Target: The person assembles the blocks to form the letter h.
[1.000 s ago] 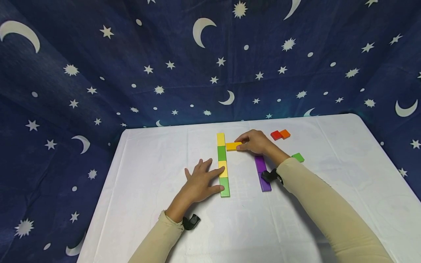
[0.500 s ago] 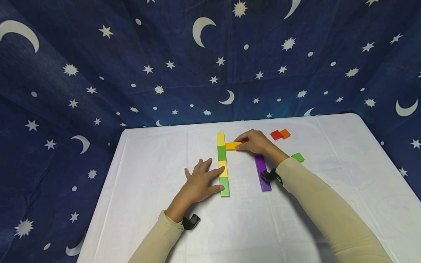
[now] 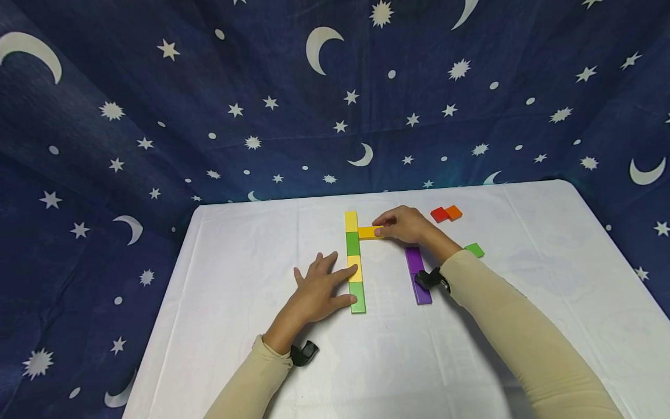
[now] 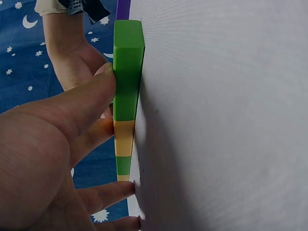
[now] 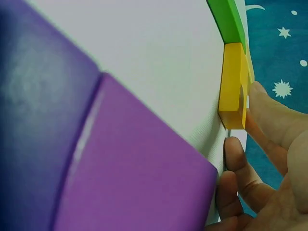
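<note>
In the head view a column of flat tiles, yellow and green by turns, stands to the left of centre: a far yellow tile [image 3: 351, 221], a dark green tile [image 3: 353, 244], a near yellow tile [image 3: 355, 274] and a light green tile [image 3: 358, 289]. My left hand [image 3: 316, 293] rests its index fingertip on the near yellow tile and its thumb on the light green one, fingers spread. With thumb and fingers my right hand [image 3: 407, 226] pinches an orange-yellow tile [image 5: 232, 79] lying crosswise, its left end against the dark green tile. The hand hides its right end.
Two purple tiles [image 3: 413, 260] lie end to end under the right wrist. Farther back, a red tile [image 3: 439, 215] touches an orange tile [image 3: 453, 212]. A loose green tile [image 3: 474, 250] sits beside the right sleeve. A white cloth [image 3: 235, 250] covers the table.
The orange-yellow tile has slid slightly left with my right hand, closing the small gap to the column. My left hand has stayed in place.
</note>
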### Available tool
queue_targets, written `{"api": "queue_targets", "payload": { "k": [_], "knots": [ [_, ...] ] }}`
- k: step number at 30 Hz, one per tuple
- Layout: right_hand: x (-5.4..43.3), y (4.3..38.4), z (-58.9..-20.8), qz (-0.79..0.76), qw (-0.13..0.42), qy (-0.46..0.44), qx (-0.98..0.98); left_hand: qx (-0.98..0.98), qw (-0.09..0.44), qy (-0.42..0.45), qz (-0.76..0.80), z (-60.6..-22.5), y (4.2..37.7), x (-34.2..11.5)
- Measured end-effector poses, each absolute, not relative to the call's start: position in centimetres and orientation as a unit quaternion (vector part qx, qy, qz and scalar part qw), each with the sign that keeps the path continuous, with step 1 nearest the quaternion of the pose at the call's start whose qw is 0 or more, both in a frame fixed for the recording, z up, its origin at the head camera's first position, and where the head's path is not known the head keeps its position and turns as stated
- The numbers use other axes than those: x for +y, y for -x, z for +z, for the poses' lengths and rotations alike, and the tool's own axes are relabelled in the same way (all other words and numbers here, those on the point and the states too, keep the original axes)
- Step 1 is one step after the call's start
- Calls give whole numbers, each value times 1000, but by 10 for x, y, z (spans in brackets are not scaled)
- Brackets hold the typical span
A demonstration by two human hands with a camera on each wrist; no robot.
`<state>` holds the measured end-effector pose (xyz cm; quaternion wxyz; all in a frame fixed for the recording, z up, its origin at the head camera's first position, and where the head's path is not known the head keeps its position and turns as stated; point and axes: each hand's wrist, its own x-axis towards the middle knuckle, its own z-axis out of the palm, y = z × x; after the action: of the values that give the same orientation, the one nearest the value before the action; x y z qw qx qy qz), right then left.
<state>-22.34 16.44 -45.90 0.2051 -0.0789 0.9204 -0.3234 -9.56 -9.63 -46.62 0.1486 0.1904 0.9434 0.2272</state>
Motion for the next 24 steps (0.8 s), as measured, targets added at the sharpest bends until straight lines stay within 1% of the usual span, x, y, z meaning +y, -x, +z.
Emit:
{"api": "queue_targets", "payload": {
  "k": [24],
  "knots": [
    [164, 223, -458, -332, 208, 62, 918, 943, 153, -191, 227, -467, 96, -97]
  ]
}}
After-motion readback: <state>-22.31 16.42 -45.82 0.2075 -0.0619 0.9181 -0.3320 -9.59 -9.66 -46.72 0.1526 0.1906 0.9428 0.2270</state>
